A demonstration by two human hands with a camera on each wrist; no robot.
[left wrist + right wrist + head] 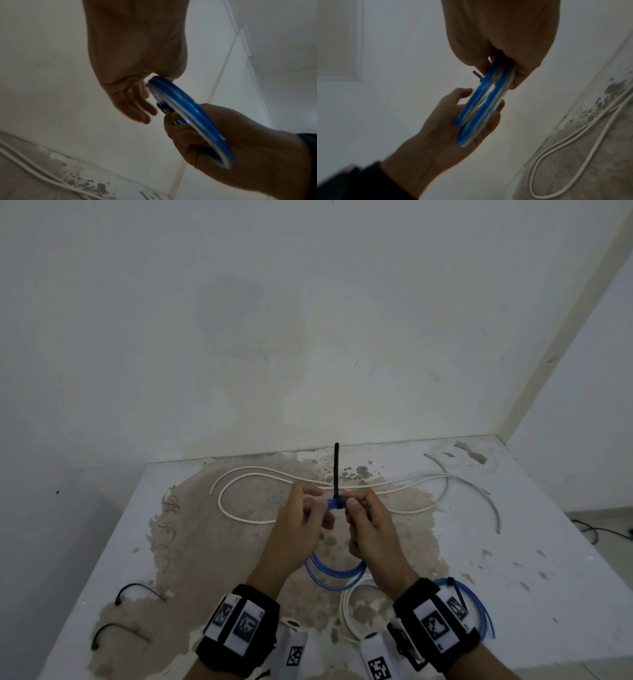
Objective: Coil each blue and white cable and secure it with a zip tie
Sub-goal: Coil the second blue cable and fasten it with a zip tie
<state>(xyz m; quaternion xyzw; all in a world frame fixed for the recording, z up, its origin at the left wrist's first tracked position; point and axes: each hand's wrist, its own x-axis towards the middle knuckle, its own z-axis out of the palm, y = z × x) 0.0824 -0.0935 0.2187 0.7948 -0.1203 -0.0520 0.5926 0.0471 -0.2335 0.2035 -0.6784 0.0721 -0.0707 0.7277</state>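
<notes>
Both hands hold a blue cable coil (pixel 333 504) up above the table. A black zip tie (pixel 336 470) is wrapped round the top of the coil, its tail standing straight up. My left hand (pixel 318 505) grips the coil just left of the tie and my right hand (pixel 353 504) pinches it just right of the tie. The lower loops (pixel 334 575) hang between my wrists. In the left wrist view the coil (pixel 188 115) runs from my left fingers (pixel 137 108) into the right hand (pixel 214 142). In the right wrist view the coil (pixel 486 102) lies in the left palm (pixel 453 129).
A long loose white cable (pixel 260 470) snakes across the back of the stained table (pixel 513 542). A coiled white cable (pixel 349 607) and a tied blue coil (pixel 479 601) lie by my right wrist. Two spare black zip ties (pixel 137 590) (pixel 113 631) lie front left.
</notes>
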